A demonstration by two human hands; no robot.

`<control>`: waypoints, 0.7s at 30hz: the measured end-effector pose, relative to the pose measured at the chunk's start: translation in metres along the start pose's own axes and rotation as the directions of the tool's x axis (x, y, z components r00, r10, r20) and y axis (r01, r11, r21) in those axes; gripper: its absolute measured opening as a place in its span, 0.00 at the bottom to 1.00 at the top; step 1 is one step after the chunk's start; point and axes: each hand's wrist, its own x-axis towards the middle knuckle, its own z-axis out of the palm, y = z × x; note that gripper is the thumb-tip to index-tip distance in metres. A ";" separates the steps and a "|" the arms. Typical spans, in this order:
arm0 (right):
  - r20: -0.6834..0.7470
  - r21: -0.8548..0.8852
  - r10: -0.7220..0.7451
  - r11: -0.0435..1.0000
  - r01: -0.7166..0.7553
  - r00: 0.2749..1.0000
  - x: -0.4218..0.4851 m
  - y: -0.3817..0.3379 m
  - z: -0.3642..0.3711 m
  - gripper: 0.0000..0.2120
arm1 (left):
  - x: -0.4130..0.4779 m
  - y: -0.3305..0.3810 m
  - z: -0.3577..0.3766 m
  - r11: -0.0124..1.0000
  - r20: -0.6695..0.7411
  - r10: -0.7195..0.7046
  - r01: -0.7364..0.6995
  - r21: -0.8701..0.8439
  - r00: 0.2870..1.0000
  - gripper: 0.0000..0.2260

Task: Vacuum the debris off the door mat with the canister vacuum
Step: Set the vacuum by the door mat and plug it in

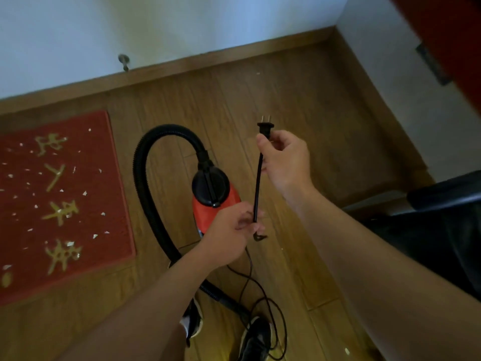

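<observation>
Holding the power cord (257,183) taut between both hands, the person stands over the canister vacuum (213,196). Right hand (285,158): closed around the cord just below the plug (265,127), thumb and fingers pinching; the two prongs point up and away from the hand. Left hand (230,234): fingers curled shut on the same cord lower down, with a short kink of cord sticking out just beside its fingertips. Below the left hand the rest of the cord drops to the wooden floor (299,95) and lies in loose loops near the person's shoes (256,337). The vacuum, red body with a black top, sits on the floor directly beneath and just beyond the left hand, partly hidden by it. Its black corrugated hose (145,162) arches up from the top, curves to the left of both hands, and runs back down under the left forearm. Door mat (59,204): red with gold characters, flat on the floor well to the left of the left hand, apart from the vacuum. Small white debris (84,193) is scattered across the mat surface; a few flecks also lie on the bare floor. A dark chair (442,204) stands to the right of the right forearm. White wall with wooden skirting lies beyond both hands.
</observation>
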 end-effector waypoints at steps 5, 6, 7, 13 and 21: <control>0.001 0.020 -0.041 0.999 0.041 0.999 -0.024 -0.059 -0.030 0.02 | -0.038 0.057 0.001 0.998 -0.033 0.050 -0.049 0.045 0.998 0.14; 0.003 0.024 -0.050 0.998 0.050 0.999 -0.029 -0.072 -0.036 0.02 | -0.045 0.068 0.001 0.996 -0.043 0.065 -0.063 0.056 0.997 0.14; 0.004 0.031 -0.057 0.998 0.057 0.998 -0.034 -0.085 -0.042 0.02 | -0.052 0.080 0.000 0.994 -0.054 0.078 -0.074 0.076 0.995 0.15; 0.018 0.062 -0.123 0.991 0.121 0.992 -0.060 -0.166 -0.073 0.02 | -0.089 0.156 -0.005 0.985 -0.091 0.139 -0.127 0.121 0.986 0.17; -0.002 0.098 -0.224 0.970 0.223 0.975 -0.092 -0.273 -0.115 0.01 | -0.135 0.261 -0.009 0.960 -0.096 0.249 -0.232 0.158 0.964 0.13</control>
